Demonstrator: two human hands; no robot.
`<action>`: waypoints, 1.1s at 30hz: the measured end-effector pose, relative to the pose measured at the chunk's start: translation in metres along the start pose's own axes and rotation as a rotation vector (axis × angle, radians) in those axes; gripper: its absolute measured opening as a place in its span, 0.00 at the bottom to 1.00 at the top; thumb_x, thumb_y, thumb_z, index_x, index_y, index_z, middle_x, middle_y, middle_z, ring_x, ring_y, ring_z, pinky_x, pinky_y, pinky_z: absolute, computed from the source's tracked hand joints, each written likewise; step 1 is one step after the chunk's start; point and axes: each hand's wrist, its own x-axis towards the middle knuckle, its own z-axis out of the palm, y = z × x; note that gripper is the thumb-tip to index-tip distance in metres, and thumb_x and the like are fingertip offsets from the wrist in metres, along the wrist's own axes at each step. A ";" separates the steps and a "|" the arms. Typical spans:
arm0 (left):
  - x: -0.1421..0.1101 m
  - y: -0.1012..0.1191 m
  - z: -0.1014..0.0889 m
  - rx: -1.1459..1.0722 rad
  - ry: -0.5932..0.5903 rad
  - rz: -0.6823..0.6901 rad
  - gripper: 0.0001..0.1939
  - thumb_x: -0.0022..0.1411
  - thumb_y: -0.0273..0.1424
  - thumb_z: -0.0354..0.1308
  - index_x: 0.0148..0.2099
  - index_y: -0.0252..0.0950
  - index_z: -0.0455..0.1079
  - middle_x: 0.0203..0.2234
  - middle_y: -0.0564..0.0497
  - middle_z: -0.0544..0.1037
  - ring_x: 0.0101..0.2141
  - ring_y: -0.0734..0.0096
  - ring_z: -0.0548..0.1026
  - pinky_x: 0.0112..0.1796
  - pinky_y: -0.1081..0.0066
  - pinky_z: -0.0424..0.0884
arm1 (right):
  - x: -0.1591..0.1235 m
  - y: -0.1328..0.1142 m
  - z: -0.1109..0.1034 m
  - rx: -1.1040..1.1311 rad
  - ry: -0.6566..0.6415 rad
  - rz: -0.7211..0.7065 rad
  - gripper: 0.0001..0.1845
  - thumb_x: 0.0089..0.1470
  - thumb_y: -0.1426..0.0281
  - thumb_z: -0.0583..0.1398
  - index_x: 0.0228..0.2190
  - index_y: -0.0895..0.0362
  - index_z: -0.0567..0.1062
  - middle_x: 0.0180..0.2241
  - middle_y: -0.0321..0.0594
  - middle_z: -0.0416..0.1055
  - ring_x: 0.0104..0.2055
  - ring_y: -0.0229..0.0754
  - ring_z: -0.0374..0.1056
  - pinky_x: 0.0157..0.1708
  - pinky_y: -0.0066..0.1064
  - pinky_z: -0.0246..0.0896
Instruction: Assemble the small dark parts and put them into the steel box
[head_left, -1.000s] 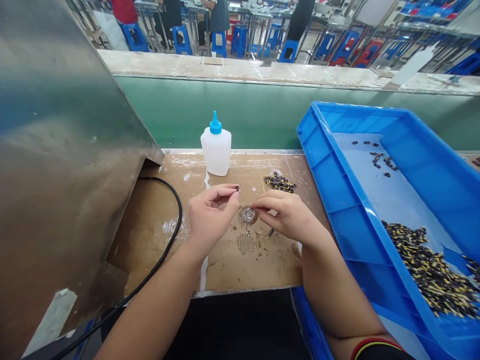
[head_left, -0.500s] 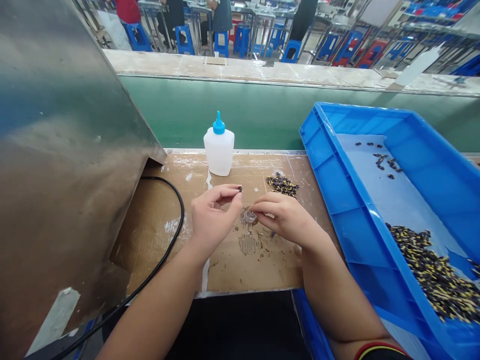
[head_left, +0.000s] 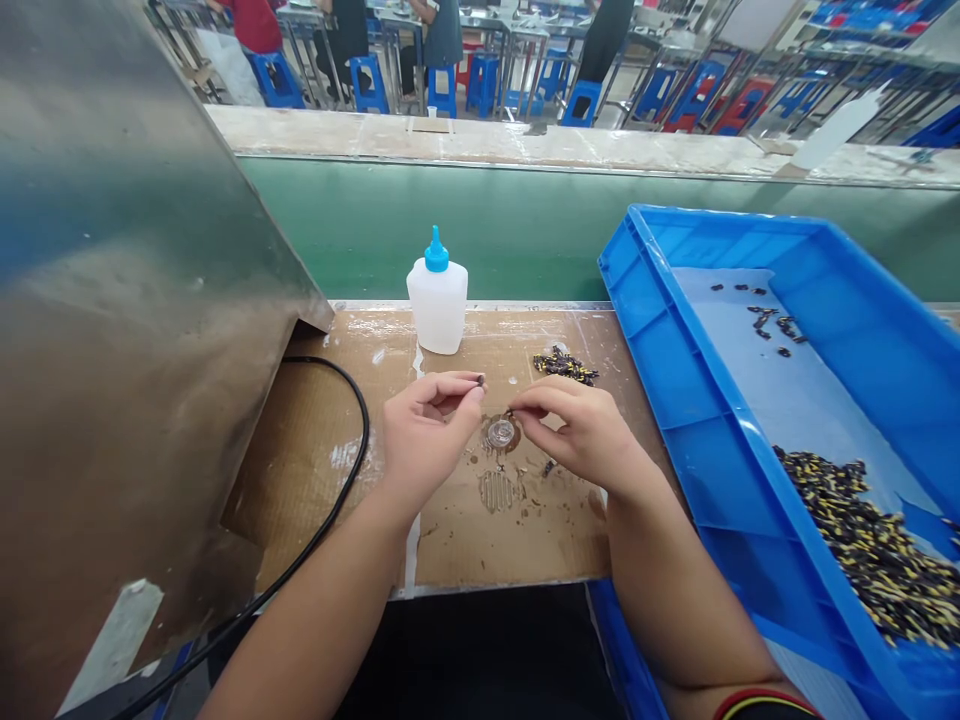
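Slightly rightward, my right hand (head_left: 581, 432) has shifted off the dish (head_left: 501, 433); its fingers pinch a tiny dark piece (head_left: 510, 412). I have the left hand's (head_left: 427, 432) fingers nearly closed on a dark bit (head_left: 480, 380) above the worktop (head_left: 510, 550), between the bottle (head_left: 437, 308) and the dish, left of the bin (head_left: 686, 400).

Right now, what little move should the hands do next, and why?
I'd probably ease the right hand toward the left hand. The left fingertips pinch a small dark piece; the right ones pinch something tiny by the clear round dish, and a short gap separates them.
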 end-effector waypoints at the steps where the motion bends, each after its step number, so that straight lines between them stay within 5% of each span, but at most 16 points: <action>1: 0.001 0.001 0.000 -0.072 -0.019 -0.055 0.05 0.61 0.32 0.73 0.36 0.37 0.83 0.39 0.44 0.88 0.40 0.63 0.87 0.47 0.64 0.85 | 0.000 -0.002 0.000 0.028 0.051 0.037 0.06 0.68 0.75 0.63 0.42 0.54 0.81 0.39 0.38 0.81 0.38 0.41 0.77 0.39 0.33 0.73; 6: 0.005 0.004 0.000 -0.406 -0.086 -0.342 0.11 0.53 0.35 0.79 0.33 0.36 0.82 0.35 0.44 0.88 0.36 0.64 0.87 0.42 0.66 0.86 | 0.000 -0.014 0.008 0.320 0.306 0.217 0.02 0.64 0.71 0.66 0.40 0.54 0.81 0.36 0.38 0.81 0.35 0.40 0.77 0.35 0.31 0.76; 12: 0.004 0.010 0.002 -0.557 -0.163 -0.453 0.13 0.46 0.34 0.82 0.27 0.38 0.80 0.33 0.47 0.88 0.31 0.72 0.84 0.37 0.74 0.84 | 0.003 -0.029 0.021 0.560 0.389 0.160 0.06 0.67 0.70 0.66 0.45 0.53 0.84 0.38 0.40 0.83 0.36 0.40 0.79 0.33 0.30 0.79; 20: 0.001 0.013 0.005 -0.534 -0.146 -0.346 0.13 0.47 0.34 0.83 0.27 0.39 0.82 0.34 0.48 0.88 0.31 0.73 0.85 0.35 0.78 0.83 | 0.004 -0.034 0.024 0.294 0.485 -0.087 0.14 0.67 0.76 0.69 0.51 0.48 0.84 0.43 0.39 0.85 0.39 0.41 0.81 0.40 0.35 0.83; 33: -0.006 0.016 0.006 -0.424 -0.107 -0.195 0.12 0.51 0.36 0.82 0.29 0.40 0.82 0.37 0.46 0.88 0.39 0.60 0.88 0.43 0.62 0.88 | 0.002 -0.032 0.027 0.243 0.452 -0.090 0.11 0.69 0.75 0.68 0.50 0.49 0.83 0.41 0.40 0.84 0.39 0.43 0.81 0.38 0.38 0.82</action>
